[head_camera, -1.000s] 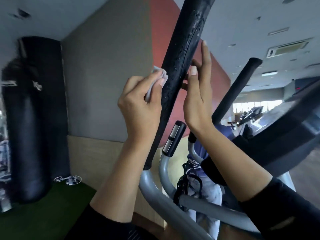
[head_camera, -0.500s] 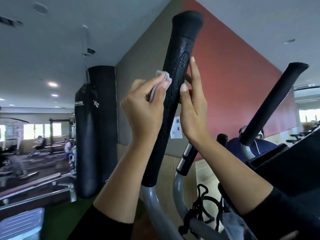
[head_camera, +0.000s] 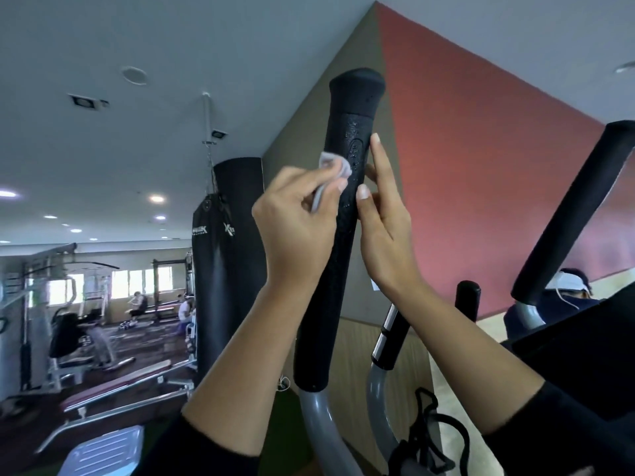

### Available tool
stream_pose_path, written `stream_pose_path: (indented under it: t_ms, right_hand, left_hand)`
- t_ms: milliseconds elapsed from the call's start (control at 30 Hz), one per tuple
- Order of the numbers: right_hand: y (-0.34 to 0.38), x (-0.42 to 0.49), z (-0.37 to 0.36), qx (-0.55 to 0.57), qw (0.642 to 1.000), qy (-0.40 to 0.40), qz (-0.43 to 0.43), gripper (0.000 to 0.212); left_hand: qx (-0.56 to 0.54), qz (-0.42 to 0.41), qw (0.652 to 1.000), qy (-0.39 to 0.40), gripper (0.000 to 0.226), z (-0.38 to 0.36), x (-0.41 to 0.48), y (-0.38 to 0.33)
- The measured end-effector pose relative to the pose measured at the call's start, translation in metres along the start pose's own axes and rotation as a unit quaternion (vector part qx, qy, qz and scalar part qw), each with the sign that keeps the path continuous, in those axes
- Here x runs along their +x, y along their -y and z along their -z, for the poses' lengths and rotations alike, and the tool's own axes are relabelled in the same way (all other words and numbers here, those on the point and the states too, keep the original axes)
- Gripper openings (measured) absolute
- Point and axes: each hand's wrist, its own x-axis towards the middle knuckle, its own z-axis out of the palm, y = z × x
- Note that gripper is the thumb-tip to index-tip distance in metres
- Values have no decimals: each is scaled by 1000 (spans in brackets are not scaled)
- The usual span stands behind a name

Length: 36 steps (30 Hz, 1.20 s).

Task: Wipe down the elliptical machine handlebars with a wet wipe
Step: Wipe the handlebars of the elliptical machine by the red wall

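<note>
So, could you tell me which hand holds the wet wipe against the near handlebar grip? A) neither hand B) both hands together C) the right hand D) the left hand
D: the left hand pinches the wet wipe against the black foam handlebar grip, while the right hand rests bare fingers on its other side.

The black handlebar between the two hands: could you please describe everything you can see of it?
The black handlebar is a long textured grip, foam by its look, flared at the top and fitted over a grey tube. It leans slightly right, beaded with droplets. The left hand presses a wet wipe against it; the right hand steadies the other side.
</note>
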Motion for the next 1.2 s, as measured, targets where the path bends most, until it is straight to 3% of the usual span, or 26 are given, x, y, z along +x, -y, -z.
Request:
stream_pose_path:
  t_ms: [267, 467, 633, 900, 1067, 1200]
  right_hand:
    - [1, 0, 3, -4, 1000, 5, 13, 52]
    - [-6, -1, 4, 23, 999, 13, 23, 52]
    - [-8, -1, 0, 42, 999, 2, 27, 52]
    - [-9, -1, 0, 72, 997, 2, 18, 52]
    - [-8, -2, 0, 82, 997, 1, 3, 53]
    - [-8, -2, 1, 84, 996, 6, 3, 52]
  left_hand:
    - [19, -20, 999, -38, 19, -14, 37, -13]
    - [69, -49, 996, 24, 20, 2, 11, -6]
    - [56, -67, 996, -13, 21, -10, 40, -21]
    - [116, -66, 991, 35, 19, -2, 20, -13]
    - [69, -58, 996, -4, 20, -11, 40, -24]
    - [99, -66, 993, -9, 20, -16, 27, -16]
